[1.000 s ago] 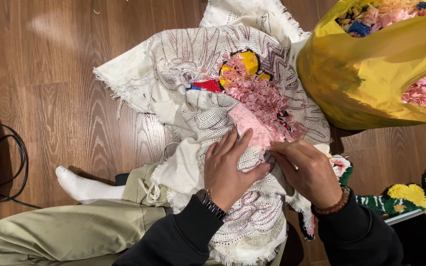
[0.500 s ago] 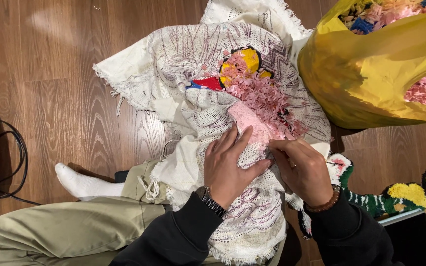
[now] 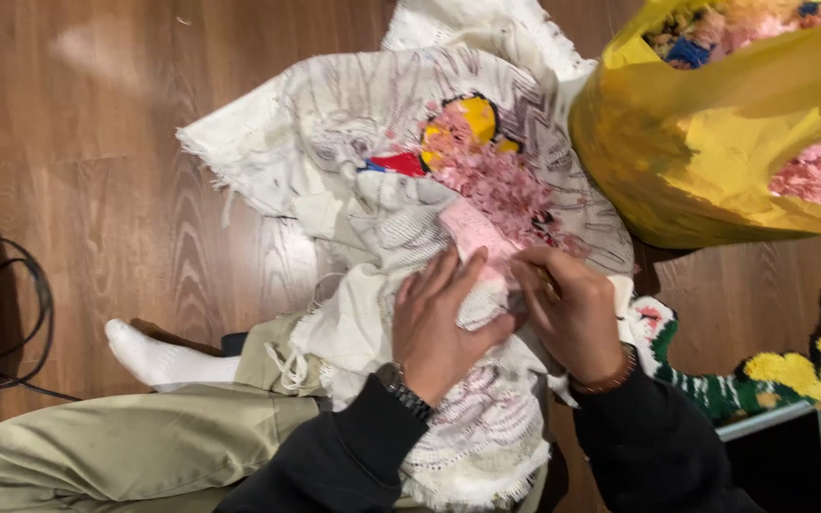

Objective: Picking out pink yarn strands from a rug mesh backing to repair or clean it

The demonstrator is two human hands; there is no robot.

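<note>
The tufted cloth (image 3: pixel 372 171), white backing with a pink, yellow and red pile patch, lies across the person's lap at centre frame, its long axis running from lower centre up toward the yellow bag (image 3: pixel 715 161) at upper right. The left hand (image 3: pixel 444 328) lies flat with fingers spread on the pink pile; the right hand (image 3: pixel 572 318) (equally near) touches it from the right, fingers pinched on the cloth edge. Against the earlier frames, both hands have barely shifted
</note>
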